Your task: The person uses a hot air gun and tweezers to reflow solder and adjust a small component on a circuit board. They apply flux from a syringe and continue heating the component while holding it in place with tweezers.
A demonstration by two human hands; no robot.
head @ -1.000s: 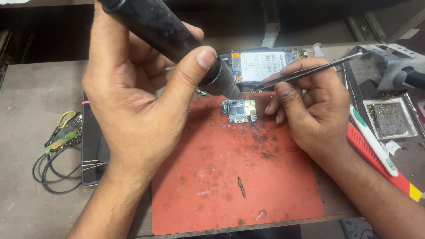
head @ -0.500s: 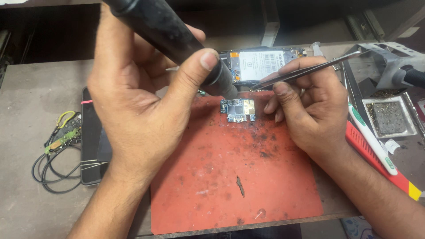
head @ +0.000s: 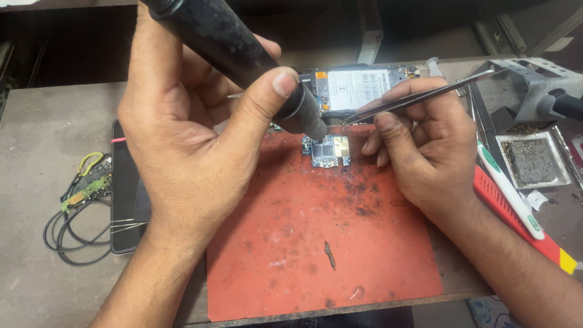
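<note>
My left hand [head: 188, 133] grips a thick black hot-air tool handle [head: 243, 58], its nozzle pointing down at a small blue circuit board [head: 330, 152] with a metal shield. The board lies near the far edge of a stained red work mat [head: 316, 243]. My right hand [head: 425, 146] holds metal tweezers [head: 419, 97], their tips just above the board's far right corner. Behind the board lies an opened phone [head: 364, 88] with a white-labelled battery.
A black phone [head: 124, 188] lies left of the mat beside a small green board with looped black wires [head: 79, 200]. To the right are a red-handled tool [head: 522, 225], a white-and-green toothbrush [head: 507, 188], a small metal tray [head: 534, 161] and a grey tool stand [head: 540, 85].
Both hands stay almost in place; the nozzle and tweezer tips remain over the small board. The view has shifted slightly.
</note>
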